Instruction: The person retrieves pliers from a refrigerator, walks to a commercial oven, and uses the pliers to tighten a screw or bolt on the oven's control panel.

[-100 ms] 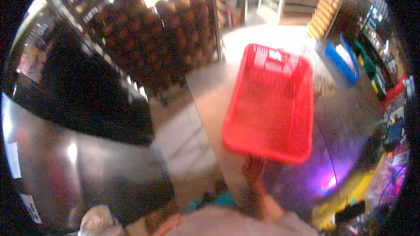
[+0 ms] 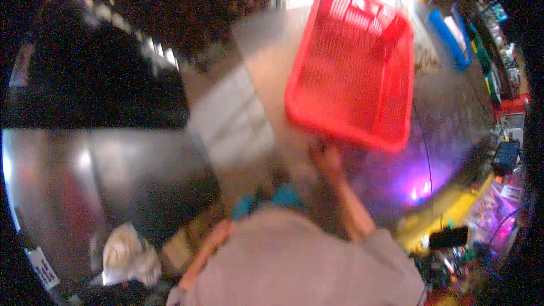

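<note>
A large red plastic basket point(image 2: 345, 73) with slotted walls extends ahead of me, right of the middle. My right hand point(image 2: 327, 161) is at its near rim, the arm stretched forward. The fingers are blurred and partly behind the rim, but they appear closed on it. My left arm hangs low beside my grey-brown shirt point(image 2: 294, 258). At its end, my left hand point(image 2: 222, 231) is blurred against the shirt's edge, and its fingers cannot be made out. No object shows in it.
A metal counter point(image 2: 147, 158) and a dark panel point(image 2: 96, 73) fill the left side. At lower left sits a pale bag point(image 2: 129, 255). On the right are a metallic surface point(image 2: 447, 102), a blue container point(image 2: 447, 39), a yellow strip point(image 2: 447, 209) and clutter. Teal shoes point(image 2: 286, 195) show below.
The whole view has tilted downward, so the basket and counters appear higher and more of my shirt and arms shows. My right hand stays at the basket's near rim.
</note>
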Action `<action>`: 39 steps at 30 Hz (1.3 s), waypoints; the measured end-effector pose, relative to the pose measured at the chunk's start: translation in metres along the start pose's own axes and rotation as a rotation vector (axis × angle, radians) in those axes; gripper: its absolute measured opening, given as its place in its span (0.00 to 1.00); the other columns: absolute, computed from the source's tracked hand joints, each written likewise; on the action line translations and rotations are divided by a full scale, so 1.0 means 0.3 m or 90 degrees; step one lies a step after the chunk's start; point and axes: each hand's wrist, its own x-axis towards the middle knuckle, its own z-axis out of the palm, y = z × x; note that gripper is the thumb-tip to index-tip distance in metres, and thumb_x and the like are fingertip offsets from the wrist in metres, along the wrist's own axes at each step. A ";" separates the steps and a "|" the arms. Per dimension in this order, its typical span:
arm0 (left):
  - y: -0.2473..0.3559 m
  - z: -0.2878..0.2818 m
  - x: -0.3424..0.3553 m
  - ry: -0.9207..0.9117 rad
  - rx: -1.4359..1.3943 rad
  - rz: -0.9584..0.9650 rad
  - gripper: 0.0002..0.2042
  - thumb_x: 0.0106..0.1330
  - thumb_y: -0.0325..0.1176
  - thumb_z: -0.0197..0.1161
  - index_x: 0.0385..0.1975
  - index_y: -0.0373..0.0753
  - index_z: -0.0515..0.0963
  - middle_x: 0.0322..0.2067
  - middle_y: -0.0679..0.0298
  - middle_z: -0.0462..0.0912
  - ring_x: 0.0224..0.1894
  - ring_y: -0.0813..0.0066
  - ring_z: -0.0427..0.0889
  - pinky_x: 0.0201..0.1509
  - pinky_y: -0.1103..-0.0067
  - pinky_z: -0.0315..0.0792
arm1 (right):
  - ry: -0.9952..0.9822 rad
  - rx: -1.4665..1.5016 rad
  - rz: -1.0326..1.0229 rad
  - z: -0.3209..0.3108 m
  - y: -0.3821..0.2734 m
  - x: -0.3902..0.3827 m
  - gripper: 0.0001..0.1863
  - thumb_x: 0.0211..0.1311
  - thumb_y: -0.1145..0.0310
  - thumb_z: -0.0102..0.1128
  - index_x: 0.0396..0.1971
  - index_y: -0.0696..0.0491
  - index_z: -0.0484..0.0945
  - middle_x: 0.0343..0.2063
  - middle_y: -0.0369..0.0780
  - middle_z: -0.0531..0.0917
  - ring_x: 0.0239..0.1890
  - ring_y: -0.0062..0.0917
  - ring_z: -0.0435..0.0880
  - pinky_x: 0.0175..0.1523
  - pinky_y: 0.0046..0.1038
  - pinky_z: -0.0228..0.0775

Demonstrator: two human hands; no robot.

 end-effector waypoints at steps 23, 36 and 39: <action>-0.652 0.117 -0.164 0.067 -0.232 0.014 0.29 0.66 0.52 0.57 0.57 0.34 0.71 0.52 0.57 0.77 0.55 0.67 0.74 0.60 0.74 0.65 | 0.111 -0.567 -0.179 -0.219 0.078 0.019 0.23 0.71 0.44 0.37 0.56 0.36 0.74 0.46 0.43 0.82 0.44 0.43 0.82 0.48 0.39 0.73; -0.845 0.449 -0.067 0.043 -0.216 -0.040 0.34 0.66 0.55 0.56 0.65 0.36 0.62 0.63 0.50 0.66 0.66 0.57 0.64 0.68 0.68 0.59 | 0.079 -0.377 -0.196 -0.199 -0.053 -0.003 0.37 0.64 0.30 0.35 0.56 0.44 0.76 0.45 0.44 0.83 0.53 0.35 0.78 0.55 0.33 0.67; -0.822 0.534 -0.155 0.155 -0.226 -0.028 0.35 0.67 0.53 0.56 0.66 0.35 0.58 0.63 0.49 0.66 0.66 0.55 0.64 0.69 0.66 0.58 | 0.089 -0.501 0.019 -0.106 -0.060 -0.001 0.29 0.68 0.47 0.40 0.58 0.52 0.73 0.51 0.44 0.80 0.54 0.32 0.78 0.55 0.30 0.70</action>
